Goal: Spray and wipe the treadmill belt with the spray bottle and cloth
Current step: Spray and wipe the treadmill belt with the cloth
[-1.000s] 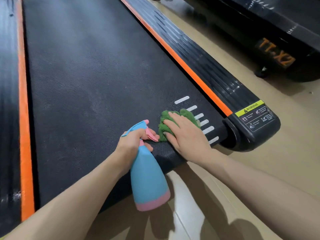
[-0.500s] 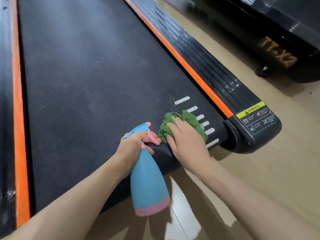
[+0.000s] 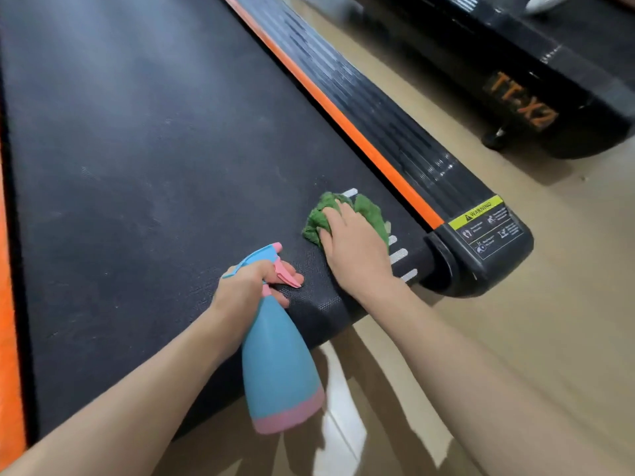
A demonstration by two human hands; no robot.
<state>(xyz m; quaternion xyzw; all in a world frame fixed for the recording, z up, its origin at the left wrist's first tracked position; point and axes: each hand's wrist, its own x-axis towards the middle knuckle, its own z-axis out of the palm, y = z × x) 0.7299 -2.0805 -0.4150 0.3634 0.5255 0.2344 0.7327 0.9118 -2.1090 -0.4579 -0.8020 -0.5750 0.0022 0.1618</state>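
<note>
From the head view there is one light-blue plastic spray bottle (image 3: 280,365) with a pink base and trigger, and one crumpled green cloth (image 3: 369,213). The left hand (image 3: 245,292) is wrapped round the bottle's neck, nozzle aimed over the black textured treadmill belt (image 3: 154,173). The right hand (image 3: 355,249) presses flat on the cloth, near the belt's rear right corner beside four visible white stripes (image 3: 398,254).

Bare forearms — no sleeves, rings, watch.

A second black machine (image 3: 536,73) with orange letters stands on the beige floor (image 3: 515,304) at the right, and a yellow warning sticker (image 3: 481,209) is near.
</note>
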